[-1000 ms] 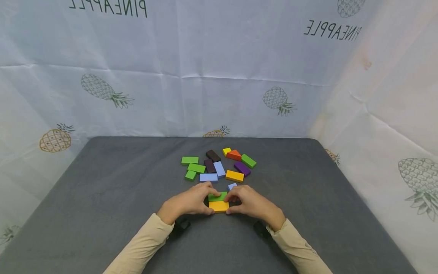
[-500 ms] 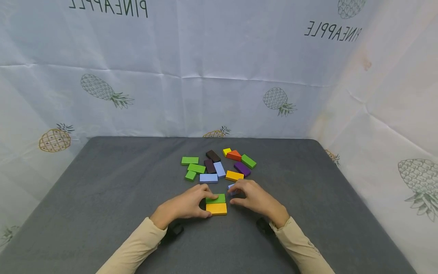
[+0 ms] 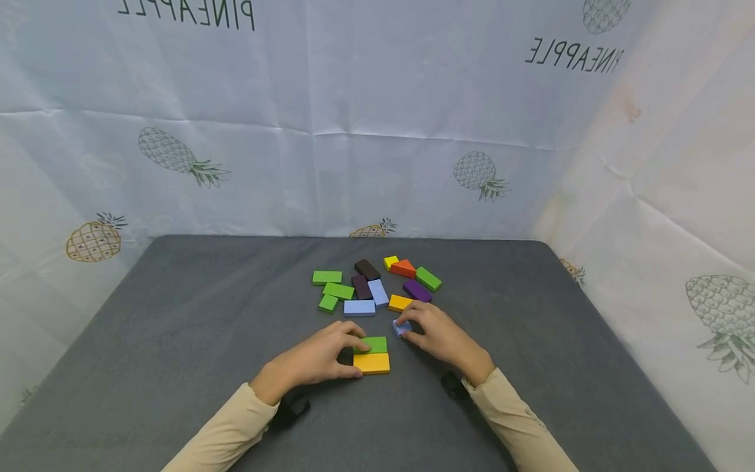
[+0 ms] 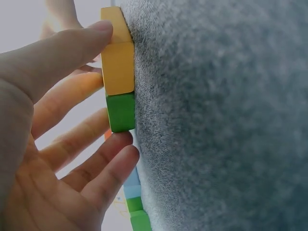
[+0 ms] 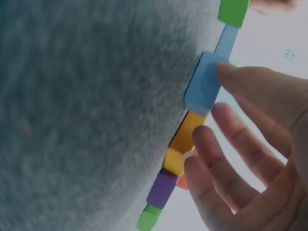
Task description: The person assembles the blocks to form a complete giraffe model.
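Side by side on the table lie a yellow rectangular block (image 3: 372, 364) and a green block (image 3: 375, 345), long sides together. My left hand (image 3: 315, 354) holds the pair at its left end, thumb at the yellow block's near corner and fingertips over the green one. In the left wrist view the thumb (image 4: 98, 36) presses the yellow block (image 4: 118, 67), with the green block (image 4: 121, 111) beside it. To the right, my right hand (image 3: 439, 331) pinches a small light-blue block (image 3: 402, 328) between thumb and fingers. The right wrist view shows the thumb on the blue block (image 5: 204, 82).
Beyond the hands are scattered several blocks: green (image 3: 327, 277), light blue (image 3: 360, 307), dark brown (image 3: 367, 269), purple (image 3: 417, 290), a red-orange triangle (image 3: 404, 267) and another yellow one (image 3: 399, 303), partly behind the right hand. A pineapple-print cloth (image 3: 377, 177) hangs behind the grey table (image 3: 194, 328).
The right hand has left the yellow and green pair and moved right and away to the small blue block. The left hand and the pair have slid slightly left and nearer.
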Demonstrator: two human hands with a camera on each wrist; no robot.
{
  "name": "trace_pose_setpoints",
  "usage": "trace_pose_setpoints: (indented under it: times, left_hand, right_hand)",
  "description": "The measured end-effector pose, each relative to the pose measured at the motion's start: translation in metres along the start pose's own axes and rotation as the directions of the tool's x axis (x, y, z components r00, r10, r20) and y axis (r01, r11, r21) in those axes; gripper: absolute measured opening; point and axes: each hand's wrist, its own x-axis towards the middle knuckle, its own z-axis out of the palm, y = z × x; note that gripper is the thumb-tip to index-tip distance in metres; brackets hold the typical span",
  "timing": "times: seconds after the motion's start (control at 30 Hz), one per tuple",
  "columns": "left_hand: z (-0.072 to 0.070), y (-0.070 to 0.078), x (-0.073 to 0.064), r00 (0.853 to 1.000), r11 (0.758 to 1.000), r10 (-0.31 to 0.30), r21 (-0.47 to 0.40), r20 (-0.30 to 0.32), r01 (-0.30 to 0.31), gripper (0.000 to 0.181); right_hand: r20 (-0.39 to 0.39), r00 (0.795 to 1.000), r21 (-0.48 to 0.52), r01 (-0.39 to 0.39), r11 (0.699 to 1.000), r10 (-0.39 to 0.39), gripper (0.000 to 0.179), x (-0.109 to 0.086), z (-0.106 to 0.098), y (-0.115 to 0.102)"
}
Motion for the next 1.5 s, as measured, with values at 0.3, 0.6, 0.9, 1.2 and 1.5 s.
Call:
trace_pose_setpoints:
  times: [0.3,0.6,0.9,1.2,1.5]
  left_hand:
    - [0.002,-0.002,-0.005,1.000,1.000,0.008,-0.023,0.000,-0.008,0.040]
    - [0.003,-0.005,-0.007,0.999,0.998,0.050,-0.033,-0.007,-0.050,0.040]
    - [0.003,-0.004,-0.006,0.998,0.997,0.069,-0.031,-0.010,-0.069,0.041]
    - [0.003,-0.003,-0.007,0.998,0.998,0.055,-0.028,-0.007,-0.056,0.042]
    - [0.003,-0.004,-0.007,0.999,0.999,0.040,-0.036,-0.001,-0.040,0.043]
  right_hand:
    - [-0.002,1.000,0.045,0.019,0.999,-0.019,0.018,0.009,0.001,0.005]
    - [-0.067,0.997,0.006,0.047,0.999,-0.047,0.021,0.018,-0.006,0.012]
    - [-0.025,0.999,-0.038,0.020,0.999,-0.021,0.022,0.027,-0.006,0.017]
    - [0.003,0.999,-0.059,-0.054,0.997,0.054,0.024,0.035,-0.006,0.015]
    - [-0.007,0.997,-0.067,-0.075,0.995,0.075,0.024,0.031,-0.015,0.013]
